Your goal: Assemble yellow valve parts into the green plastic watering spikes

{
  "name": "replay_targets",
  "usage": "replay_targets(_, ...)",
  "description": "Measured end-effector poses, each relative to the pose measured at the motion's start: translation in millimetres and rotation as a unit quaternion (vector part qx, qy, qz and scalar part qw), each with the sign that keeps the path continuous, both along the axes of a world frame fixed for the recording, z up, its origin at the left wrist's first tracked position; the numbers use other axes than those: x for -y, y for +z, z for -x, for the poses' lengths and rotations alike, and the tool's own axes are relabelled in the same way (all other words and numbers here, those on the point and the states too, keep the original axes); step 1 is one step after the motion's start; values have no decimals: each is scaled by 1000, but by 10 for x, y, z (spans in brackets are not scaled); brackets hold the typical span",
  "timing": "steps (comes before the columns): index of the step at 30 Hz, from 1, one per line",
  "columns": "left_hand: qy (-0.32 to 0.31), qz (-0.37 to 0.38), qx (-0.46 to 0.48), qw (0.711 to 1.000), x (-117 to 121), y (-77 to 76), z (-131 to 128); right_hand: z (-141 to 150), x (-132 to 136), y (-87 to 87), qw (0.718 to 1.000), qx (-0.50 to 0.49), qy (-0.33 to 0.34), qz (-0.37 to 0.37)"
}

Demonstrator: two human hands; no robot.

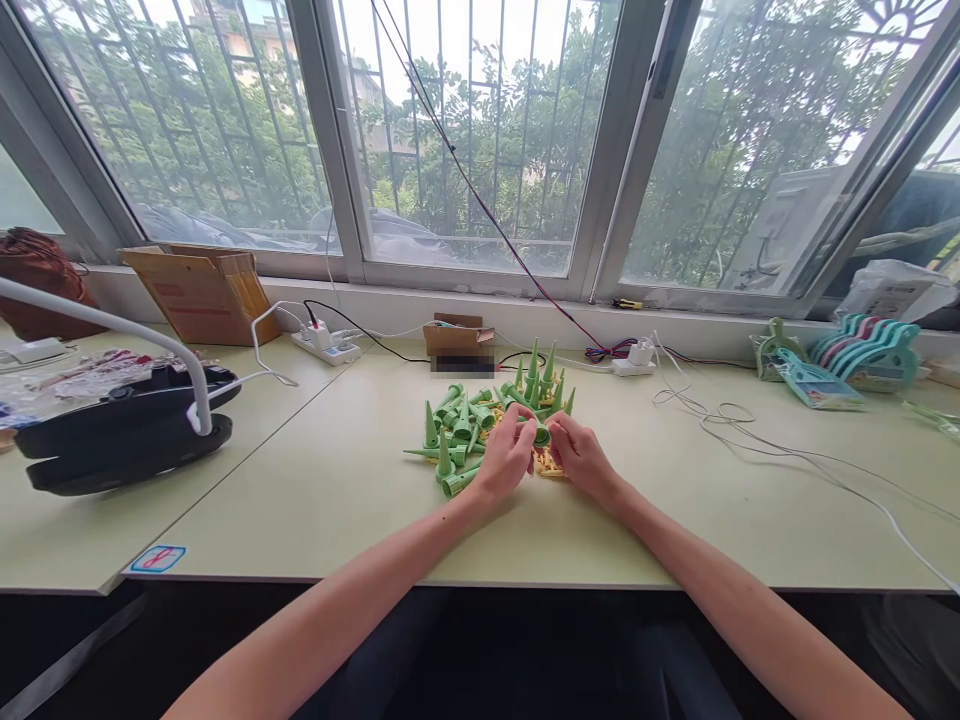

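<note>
In the middle of the table, my left hand (pixel 510 455) is closed around a green plastic spike (pixel 541 436), its round open end turned toward me. My right hand (pixel 577 452) pinches at the right edge of that opening; whatever is between its fingertips is too small to make out. Left of my hands lies a loose heap of similar green cone-shaped spikes (pixel 444 458), some upright and some on their sides. Several more upright spikes (pixel 532 375) stand just behind my hands. Small yellow pieces (pixel 551 464) are spread under and between my hands, partly hidden by them.
A small open cardboard box (pixel 459 335) sits behind the heap. Power strips (pixel 326 347) and white cables (pixel 720 415) lie farther out. At left are a black lamp-like device (pixel 127 430) and a larger carton (pixel 202 295); at right, teal plastic hangers (pixel 866 350).
</note>
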State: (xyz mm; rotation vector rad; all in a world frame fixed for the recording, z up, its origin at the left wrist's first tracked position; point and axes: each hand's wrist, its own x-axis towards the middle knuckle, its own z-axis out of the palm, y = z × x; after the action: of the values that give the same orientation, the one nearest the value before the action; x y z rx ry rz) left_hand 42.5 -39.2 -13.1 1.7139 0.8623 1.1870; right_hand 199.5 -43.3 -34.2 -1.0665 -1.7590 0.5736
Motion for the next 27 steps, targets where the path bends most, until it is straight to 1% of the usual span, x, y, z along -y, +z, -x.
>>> replay_targets(10, -18, -86, -72, 994, 15, -18, 8, 3, -2, 20, 999, -22, -15, 30)
replay_targets(14, -17, -113, -91, 989, 0, -56, -7, 2, 1, 34, 999, -32, -18, 37)
replay_targets(22, -34, -115, -83, 989, -27, -119, -17, -6, -5, 20, 998, -39, -22, 35)
replay_targets(27, -21, -125, -86, 988, -27, -135, -19, -3, -6, 16, 998, -49, -11, 34)
